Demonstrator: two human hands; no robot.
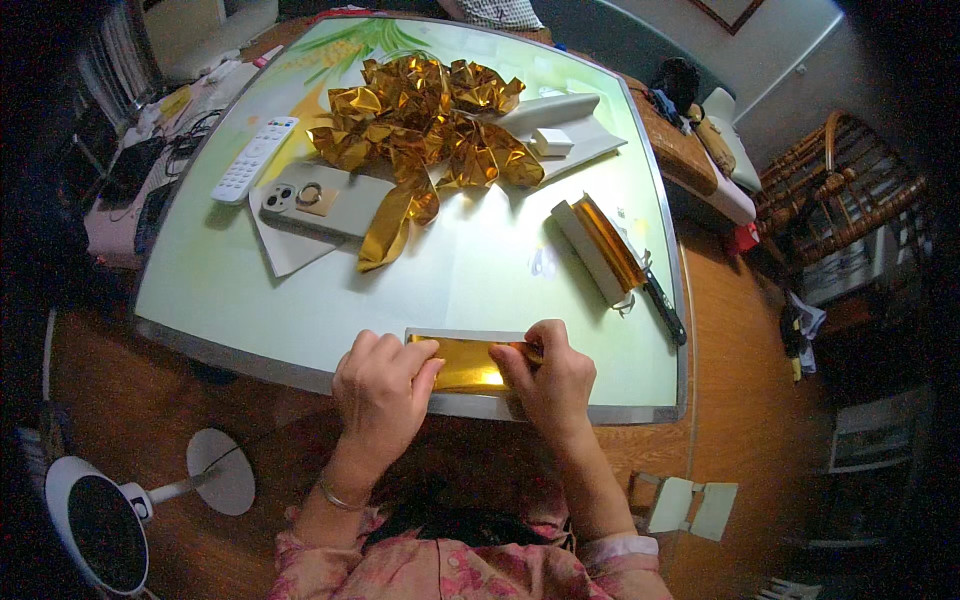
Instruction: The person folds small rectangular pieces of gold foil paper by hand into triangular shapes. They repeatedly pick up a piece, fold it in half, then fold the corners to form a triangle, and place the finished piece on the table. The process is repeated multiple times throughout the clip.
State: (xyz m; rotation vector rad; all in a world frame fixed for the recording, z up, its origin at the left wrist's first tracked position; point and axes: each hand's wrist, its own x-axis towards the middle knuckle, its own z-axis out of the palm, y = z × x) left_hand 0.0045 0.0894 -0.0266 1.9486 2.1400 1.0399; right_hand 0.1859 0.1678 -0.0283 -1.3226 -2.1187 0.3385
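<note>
A strip of shiny gold foil paper [469, 365] lies at the table's near edge, with a pale grey layer [465, 332] showing along its far side. My left hand [390, 379] pinches the strip's left end between thumb and fingers. At the other end, my right hand [556, 375] grips the foil, which looks curled or folded under the fingers. Beyond the right hand lies a stack of gold foil sheets [609, 238] in a grey wrapper [589, 255]. A black-handled knife [664, 307] rests beside that stack, its blade partly hidden.
Crumpled, folded gold foil pieces [435, 124] are heaped mid-table. Around them are a phone [337, 199] with a ring holder, a white remote control [255, 161], a white charger plug [552, 142] and an opened grey sheet [592, 127]. A white pedestal fan [112, 517] stands at lower left.
</note>
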